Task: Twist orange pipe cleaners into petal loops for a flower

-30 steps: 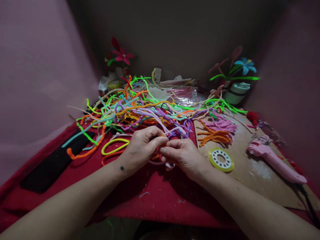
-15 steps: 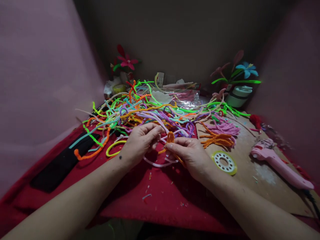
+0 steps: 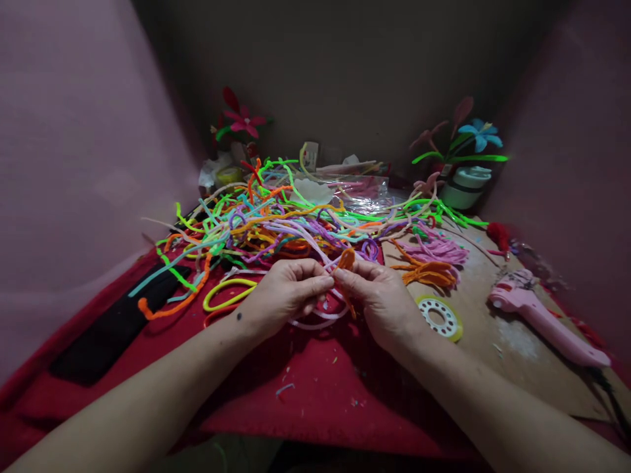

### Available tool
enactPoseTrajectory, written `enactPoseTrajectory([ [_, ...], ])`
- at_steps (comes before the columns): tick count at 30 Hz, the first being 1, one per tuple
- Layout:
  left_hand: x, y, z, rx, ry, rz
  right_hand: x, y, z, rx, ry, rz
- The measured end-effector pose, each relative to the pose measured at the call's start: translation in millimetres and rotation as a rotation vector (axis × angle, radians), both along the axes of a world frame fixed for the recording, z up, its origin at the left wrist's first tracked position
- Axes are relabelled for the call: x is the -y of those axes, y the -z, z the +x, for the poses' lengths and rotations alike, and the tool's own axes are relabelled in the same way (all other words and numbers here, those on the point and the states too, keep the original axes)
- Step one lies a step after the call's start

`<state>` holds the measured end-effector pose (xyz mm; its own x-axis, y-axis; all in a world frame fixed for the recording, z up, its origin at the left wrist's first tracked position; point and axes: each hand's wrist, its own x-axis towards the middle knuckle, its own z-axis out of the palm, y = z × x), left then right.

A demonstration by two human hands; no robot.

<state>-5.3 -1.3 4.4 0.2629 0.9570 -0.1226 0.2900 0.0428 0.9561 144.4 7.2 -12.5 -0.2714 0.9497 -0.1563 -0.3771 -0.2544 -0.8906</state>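
My left hand [image 3: 286, 295] and my right hand [image 3: 379, 299] meet fingertip to fingertip over the red cloth [image 3: 315, 387]. Both pinch a bent orange pipe cleaner [image 3: 346, 259], whose small loop sticks up between the thumbs. A pale pink pipe cleaner [image 3: 315, 323] curves in a loop under the two hands. Just beyond the hands lies a big tangled heap of coloured pipe cleaners [image 3: 276, 220].
A brown board [image 3: 507, 341] at the right carries a pink glue gun [image 3: 542, 318], a yellow ring with holes [image 3: 438, 316], and orange [image 3: 428, 272] and pink cut pieces [image 3: 436, 248]. A black strip [image 3: 113, 322] lies left. Pipe-cleaner flowers [image 3: 239, 121] [image 3: 476, 135] stand at the back.
My hands have drawn closer together and shifted slightly away from me. The orange loop now stands up between the fingertips; a second ago it was hidden inside them.
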Motion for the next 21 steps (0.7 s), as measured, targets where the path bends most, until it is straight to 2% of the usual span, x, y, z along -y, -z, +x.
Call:
enactPoseTrajectory([
  [4,6.1,3.8,2.8,-0.387,-0.083,0.613,-0.6,2.8,1.3,0.110,0.040,0.073],
  [5,6.8,3.6,2.7,-0.444,-0.092,0.723,-1.0,2.8,1.6,0.122,0.042,0.080],
  [7,6.3,0.4,1.2,-0.452,-0.147,0.764,-2.6,1.6,2.6,0.105,0.050,0.057],
  [10,2.2,-7.9,-1.9,-0.230,-0.302,0.482,-6.5,-2.1,4.5,-0.019,0.086,0.016],
  [12,-0.1,-10.6,-1.9,-0.005,-0.314,0.222,-8.5,-4.5,5.2,-0.101,0.090,0.000],
  [16,1.3,-2.9,6.0,0.294,-0.045,-0.180,-6.6,-6.5,3.2,-0.200,0.038,-0.080],
  [18,3.7,2.9,11.5,0.353,0.074,-0.263,-4.0,-5.8,1.4,-0.206,0.009,-0.093],
  [21,5.9,6.6,16.8,0.414,0.123,-0.272,-1.2,-3.0,-0.5,-0.181,-0.014,-0.084],
])
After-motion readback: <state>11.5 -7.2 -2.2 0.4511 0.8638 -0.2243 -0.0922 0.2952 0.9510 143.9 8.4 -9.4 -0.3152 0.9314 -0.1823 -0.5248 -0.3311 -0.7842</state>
